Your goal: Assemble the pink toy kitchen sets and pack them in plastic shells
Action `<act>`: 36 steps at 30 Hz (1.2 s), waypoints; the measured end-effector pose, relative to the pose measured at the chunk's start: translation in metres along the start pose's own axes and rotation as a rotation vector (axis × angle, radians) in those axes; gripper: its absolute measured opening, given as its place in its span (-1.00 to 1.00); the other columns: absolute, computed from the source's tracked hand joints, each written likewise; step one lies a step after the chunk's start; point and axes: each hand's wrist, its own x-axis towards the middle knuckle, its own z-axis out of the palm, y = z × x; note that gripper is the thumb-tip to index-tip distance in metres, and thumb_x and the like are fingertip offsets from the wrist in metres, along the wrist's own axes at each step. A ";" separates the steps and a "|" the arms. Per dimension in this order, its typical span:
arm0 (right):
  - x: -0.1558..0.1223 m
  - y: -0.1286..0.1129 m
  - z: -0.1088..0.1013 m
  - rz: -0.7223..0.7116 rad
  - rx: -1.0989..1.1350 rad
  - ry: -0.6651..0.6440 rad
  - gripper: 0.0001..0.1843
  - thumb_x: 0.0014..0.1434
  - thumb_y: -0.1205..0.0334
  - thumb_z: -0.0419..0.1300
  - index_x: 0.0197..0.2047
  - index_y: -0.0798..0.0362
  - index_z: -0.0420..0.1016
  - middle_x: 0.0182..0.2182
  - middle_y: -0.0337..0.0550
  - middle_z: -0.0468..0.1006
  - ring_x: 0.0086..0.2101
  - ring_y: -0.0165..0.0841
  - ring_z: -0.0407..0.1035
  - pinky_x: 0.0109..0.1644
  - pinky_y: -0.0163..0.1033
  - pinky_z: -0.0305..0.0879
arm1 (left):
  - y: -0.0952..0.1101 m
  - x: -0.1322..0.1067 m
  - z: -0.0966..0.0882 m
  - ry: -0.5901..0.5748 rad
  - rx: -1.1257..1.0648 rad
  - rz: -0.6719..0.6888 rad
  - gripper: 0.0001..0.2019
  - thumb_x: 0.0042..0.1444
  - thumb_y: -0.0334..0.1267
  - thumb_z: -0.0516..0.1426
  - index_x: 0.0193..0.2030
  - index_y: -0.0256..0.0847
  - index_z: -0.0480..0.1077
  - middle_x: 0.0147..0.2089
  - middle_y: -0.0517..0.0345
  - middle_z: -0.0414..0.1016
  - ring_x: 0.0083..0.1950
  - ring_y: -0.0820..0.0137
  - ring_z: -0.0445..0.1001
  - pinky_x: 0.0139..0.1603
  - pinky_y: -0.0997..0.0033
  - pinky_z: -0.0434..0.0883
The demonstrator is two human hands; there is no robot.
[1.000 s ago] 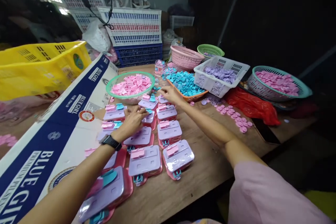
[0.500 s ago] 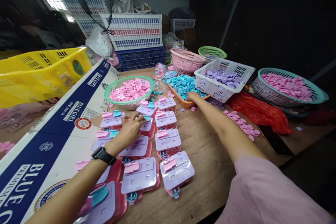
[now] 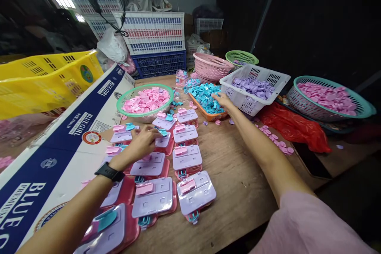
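Your right hand (image 3: 223,99) rests loosely open on the blue clips (image 3: 205,94) heaped in the orange tray (image 3: 208,116); whether it grips one, I cannot tell. Your left hand (image 3: 144,143) presses a small case (image 3: 164,141). Beyond it sits a green bowl (image 3: 125,108) of pink clips (image 3: 147,100).

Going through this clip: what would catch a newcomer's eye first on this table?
Rows of purple-lidded pink boxes fill the near middle of the wooden table, with the left hand resting on them. The right hand reaches out to the orange tray of blue parts. A green-rimmed bowl of pink parts sits further left, beside a blue and white carton.
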 end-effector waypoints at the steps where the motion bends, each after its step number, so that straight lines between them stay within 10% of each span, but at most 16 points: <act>1: -0.007 -0.004 -0.001 -0.016 0.087 -0.058 -0.50 0.41 -0.13 0.08 0.12 0.12 0.49 -0.33 -0.07 0.58 -0.37 -0.30 0.45 -0.29 -0.24 0.42 | 0.004 0.004 -0.006 0.032 -0.032 -0.022 -0.54 0.10 -0.48 -0.01 -0.05 -0.08 0.64 0.09 -0.04 0.63 0.21 -0.05 0.44 0.15 -0.21 0.29; 6: -0.057 -0.026 0.011 -0.162 0.631 -0.461 -0.35 0.22 -0.22 0.28 0.16 0.12 0.54 -0.48 -0.26 0.47 -0.48 -0.43 0.34 -0.40 -0.34 0.34 | 0.049 0.037 -0.022 0.206 -0.462 -0.040 -0.69 0.18 -0.26 0.09 -0.03 -0.19 0.60 0.03 -0.06 0.66 0.03 0.11 0.57 0.05 0.10 0.43; 12: -0.100 -0.057 0.038 -0.502 0.410 -0.341 -0.47 0.22 -0.08 0.29 0.19 -0.05 0.62 0.06 -0.09 0.65 0.17 -0.11 0.44 0.26 0.01 0.36 | 0.092 0.080 -0.005 0.083 -1.320 -0.182 -0.69 0.09 -0.03 0.31 -0.33 -0.28 0.48 -0.33 0.06 0.56 -0.28 0.37 0.53 -0.21 0.38 0.44; 18: -0.101 -0.060 0.040 -0.611 0.342 -0.428 -0.43 0.28 -0.03 0.21 0.31 -0.06 0.52 0.18 -0.07 0.58 0.31 -0.12 0.31 0.45 0.07 0.10 | 0.091 0.094 0.004 0.092 -1.504 -0.254 -0.61 -0.15 -0.10 0.45 -0.46 -0.28 0.38 -0.42 0.18 0.43 -0.37 0.48 0.44 -0.20 0.37 0.44; 29: -0.066 -0.053 0.036 -0.503 0.137 -0.205 -0.60 0.20 0.01 0.28 0.01 0.08 0.64 -0.32 -0.19 0.61 -0.30 -0.30 0.45 -0.12 -0.25 0.32 | 0.065 0.126 -0.012 0.348 -0.487 0.130 -0.92 0.04 -0.44 0.20 -0.37 -0.28 0.55 -0.33 0.07 0.58 -0.30 0.36 0.44 -0.20 0.37 0.32; 36: -0.014 -0.046 0.058 -0.469 -0.002 -0.113 -0.78 0.13 0.13 0.30 -0.27 0.12 0.65 -0.32 -0.16 0.65 -0.30 -0.32 0.43 -0.17 -0.29 0.23 | 0.053 0.158 0.011 0.289 -0.294 -0.007 -0.71 0.10 -0.45 0.08 -0.15 -0.34 0.62 -0.15 -0.14 0.62 -0.15 0.19 0.51 -0.07 0.22 0.38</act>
